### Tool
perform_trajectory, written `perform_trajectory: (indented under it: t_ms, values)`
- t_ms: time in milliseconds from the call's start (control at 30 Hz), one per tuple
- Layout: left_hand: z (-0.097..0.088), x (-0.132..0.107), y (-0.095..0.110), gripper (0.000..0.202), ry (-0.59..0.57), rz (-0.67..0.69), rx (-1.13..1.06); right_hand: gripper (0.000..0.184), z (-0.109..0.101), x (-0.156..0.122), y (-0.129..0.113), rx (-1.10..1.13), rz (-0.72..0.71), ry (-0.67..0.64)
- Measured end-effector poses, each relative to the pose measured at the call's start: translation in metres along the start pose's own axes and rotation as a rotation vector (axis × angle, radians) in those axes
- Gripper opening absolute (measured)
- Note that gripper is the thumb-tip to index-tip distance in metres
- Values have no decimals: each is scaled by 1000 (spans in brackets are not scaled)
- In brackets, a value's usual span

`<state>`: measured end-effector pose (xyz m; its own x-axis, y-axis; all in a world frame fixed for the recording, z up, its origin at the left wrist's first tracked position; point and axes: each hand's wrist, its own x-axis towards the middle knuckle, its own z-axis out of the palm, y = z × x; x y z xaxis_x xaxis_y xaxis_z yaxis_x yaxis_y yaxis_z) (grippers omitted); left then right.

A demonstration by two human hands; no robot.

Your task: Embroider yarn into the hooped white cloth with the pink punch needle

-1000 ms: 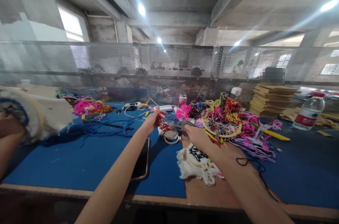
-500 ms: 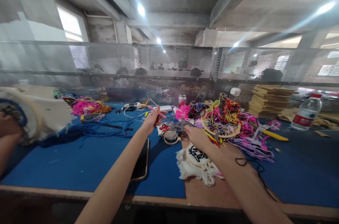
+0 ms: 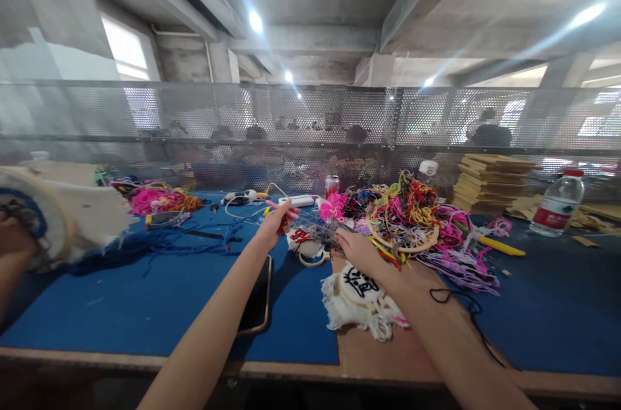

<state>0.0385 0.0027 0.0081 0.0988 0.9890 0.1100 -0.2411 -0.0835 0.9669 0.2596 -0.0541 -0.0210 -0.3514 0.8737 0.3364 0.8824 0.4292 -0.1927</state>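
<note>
Grey yarn, tangled loosely between the two hands, next to white cloth with red stitching. Left hand: curled closed around a slim pink tool. Right hand: fingers bent at the yarn's edge, grip not clear to see. Nearer: small hoop; hooped cloth with black stitching; dark phone, flat on blue-covered worktop. Rightward: heap of multicoloured yarn; stacked brown boards; red-capped bottle, upright. Far left: large hoop, with a co-worker's hand at its face.
</note>
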Motion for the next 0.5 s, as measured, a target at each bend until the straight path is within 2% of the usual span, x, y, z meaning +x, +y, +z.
perform_trajectory:
  t_ms: [100,200,300,500]
  values:
    - [-2,1,-1,44,17,-35,-50,27,0,1,0,167,-33,32]
    - [-2,1,-1,46,-26,-74,-103,26,1,2,0,255,-50,63]
    - [-1,1,0,43,-67,-72,-95,25,4,3,0,258,-29,68]
    - [0,0,2,35,-39,-19,-49,26,4,2,-2,184,-5,30]
